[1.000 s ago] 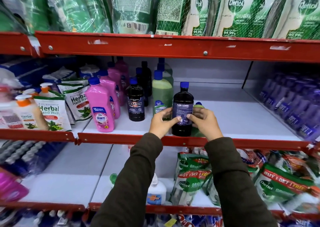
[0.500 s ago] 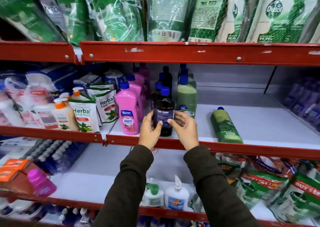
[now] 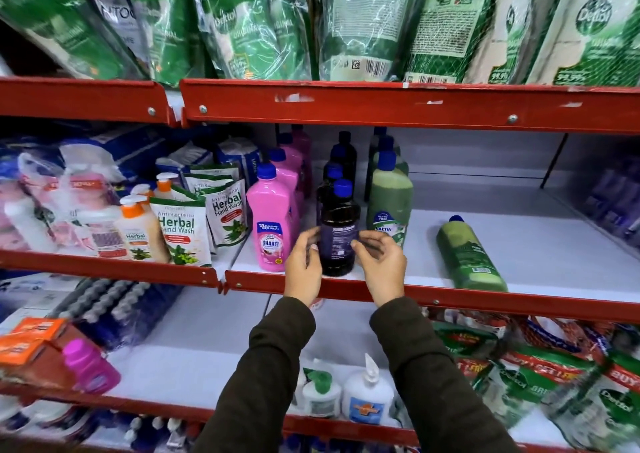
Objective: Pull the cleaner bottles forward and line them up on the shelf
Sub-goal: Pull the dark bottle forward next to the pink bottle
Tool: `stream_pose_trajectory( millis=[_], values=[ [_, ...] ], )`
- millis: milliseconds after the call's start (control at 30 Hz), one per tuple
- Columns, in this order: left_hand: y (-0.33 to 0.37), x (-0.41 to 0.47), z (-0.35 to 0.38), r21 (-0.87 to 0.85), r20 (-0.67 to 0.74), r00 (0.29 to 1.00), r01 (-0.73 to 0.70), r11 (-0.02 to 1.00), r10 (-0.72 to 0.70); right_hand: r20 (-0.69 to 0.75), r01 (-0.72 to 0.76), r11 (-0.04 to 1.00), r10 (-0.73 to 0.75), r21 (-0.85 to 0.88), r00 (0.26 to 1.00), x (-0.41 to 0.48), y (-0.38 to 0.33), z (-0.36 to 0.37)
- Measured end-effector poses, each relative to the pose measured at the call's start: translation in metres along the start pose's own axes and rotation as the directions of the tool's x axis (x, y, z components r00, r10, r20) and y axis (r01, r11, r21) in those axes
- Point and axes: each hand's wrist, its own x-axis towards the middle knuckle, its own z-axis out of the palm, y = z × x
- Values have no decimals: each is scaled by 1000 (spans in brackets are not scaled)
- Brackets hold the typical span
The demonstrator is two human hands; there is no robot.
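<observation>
Setting the dark bottle [image 3: 337, 234] square at the front lip of the red shelf [image 3: 450, 298] is the step in hand, as I judge it. To do it well, keep its base flat, turn the printed label to face outward, and bring its front level with the pink bottle [image 3: 273, 224] just beside it on the left, so the front row reads as one straight line.

That dark bottle stands upright near the shelf edge, with a blue cap, a dark near-black body and a purple label whose print is too blurred to read. The left hand [image 3: 304, 265] and the right hand [image 3: 382, 262] flank it low down, fingers loosely curled and partly spread; the fingertips sit at the label's sides, but whether they press on the bottle or have just let go I cannot tell.

Behind the dark bottle more blue-capped dark bottles run back in a file. To its right stands a green bottle [image 3: 389, 200], with others behind. Further right of the dark bottle, well apart, another green bottle lying on its side [image 3: 469, 255] points its cap toward the back; it looks like it needs standing up and joining the row.
</observation>
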Motion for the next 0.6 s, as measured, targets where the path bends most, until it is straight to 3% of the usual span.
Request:
stream_pose_trajectory(
  millis=[100,233,367,600],
  values=[
    [1,-1,2,42,2,1000,-26,999,26,21,-6,998,7,-57,1000,1,1,3],
    [3,-1,7,40,41,999,-17,999,16,272,52,991,-15,-127,962,4,-5,3],
    [10,-4,7,-66,158,987,33,997,-22,434,-5,996,43,-88,900,6,-3,1],
    [9,-3,2,-177,-49,995,74,982,-84,368,105,967,-12,-234,930,13,-3,-10]
  ],
)
